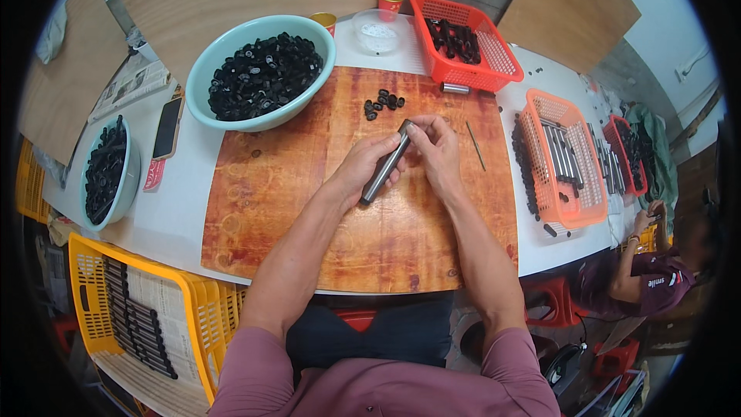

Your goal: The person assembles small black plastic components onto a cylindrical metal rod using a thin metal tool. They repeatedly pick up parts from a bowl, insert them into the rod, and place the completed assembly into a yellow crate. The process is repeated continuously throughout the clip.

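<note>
A dark grey metal tube (pixel 384 169) with black ends slants over the wooden board (pixel 270 208). My left hand (pixel 369 161) is closed round its middle. At its upper end, my right hand (pixel 434 147) presses with the thumb and fingers; whether a small part sits under them is hidden. Just beyond my hands lies a small cluster of black oval rings (pixel 384 100). A thin greenish rod (pixel 475 145) rests on the board to the right of my right hand.
Far left stands a pale blue basin (pixel 202 112) heaped with black parts; a smaller basin (pixel 133 177) and a phone (pixel 168 130) are further left. A red basket (pixel 463 71), an orange basket (pixel 575 212) of tubes and another person (pixel 641 278) are to the right. A yellow crate (pixel 193 316) sits lower left.
</note>
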A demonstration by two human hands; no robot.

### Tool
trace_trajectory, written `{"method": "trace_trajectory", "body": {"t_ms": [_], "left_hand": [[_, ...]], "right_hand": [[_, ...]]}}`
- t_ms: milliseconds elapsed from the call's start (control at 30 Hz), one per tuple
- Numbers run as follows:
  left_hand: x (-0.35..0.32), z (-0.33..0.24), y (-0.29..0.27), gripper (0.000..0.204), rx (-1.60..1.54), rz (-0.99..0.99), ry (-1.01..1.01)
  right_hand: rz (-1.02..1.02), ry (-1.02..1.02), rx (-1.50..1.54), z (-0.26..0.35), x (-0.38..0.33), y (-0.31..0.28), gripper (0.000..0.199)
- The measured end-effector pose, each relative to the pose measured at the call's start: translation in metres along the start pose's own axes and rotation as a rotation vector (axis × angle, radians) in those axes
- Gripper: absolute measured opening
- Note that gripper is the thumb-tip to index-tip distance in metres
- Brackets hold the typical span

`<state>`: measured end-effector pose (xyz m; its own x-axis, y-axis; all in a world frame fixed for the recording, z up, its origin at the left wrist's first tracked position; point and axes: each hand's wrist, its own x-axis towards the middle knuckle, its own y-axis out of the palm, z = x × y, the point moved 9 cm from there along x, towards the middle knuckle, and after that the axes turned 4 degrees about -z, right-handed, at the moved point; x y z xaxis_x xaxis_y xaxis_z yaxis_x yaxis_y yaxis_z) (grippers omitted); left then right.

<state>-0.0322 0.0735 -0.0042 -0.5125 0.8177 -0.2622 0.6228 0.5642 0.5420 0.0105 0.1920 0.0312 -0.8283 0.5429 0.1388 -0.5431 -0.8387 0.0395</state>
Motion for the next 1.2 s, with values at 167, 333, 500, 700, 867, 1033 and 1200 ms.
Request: {"method": "trace_trajectory", "body": {"t_ms": [167,333,500,700,867,1033,1200], "left_hand": [[0.003,0.001,-0.003,0.028,0.091,0.013,0.033],[0.005,-0.007,0.005,0.031,0.212,0.058,0.156],[0.004,-0.008,0.005,0.034,0.305,0.057,0.171],[0.003,-0.016,0.001,0.033,0.477,-0.027,0.329],[-0.02,-0.048,0.015,0.031,1.07,-0.205,0.759],[-0.029,-0.049,0.022,0.031,1.274,-0.271,0.898],[-0.023,-0.043,0.02,0.034,1.435,-0.304,0.859]], "right_hand": [[0.0,-0.029,0.017,0.001,0.0,-0.002,0.024],[0.003,-0.044,0.117,0.006,0.004,-0.008,0.03],[-0.005,-0.027,0.146,0.003,0.004,-0.011,0.032],[0.016,-0.006,0.167,0.001,0.004,-0.01,0.033],[0.014,0.009,0.092,-0.001,0.006,-0.013,0.029],[0.004,-0.031,-0.129,-0.013,0.013,-0.018,0.027],[0.074,0.029,-0.17,-0.028,0.02,-0.025,0.025]]}}
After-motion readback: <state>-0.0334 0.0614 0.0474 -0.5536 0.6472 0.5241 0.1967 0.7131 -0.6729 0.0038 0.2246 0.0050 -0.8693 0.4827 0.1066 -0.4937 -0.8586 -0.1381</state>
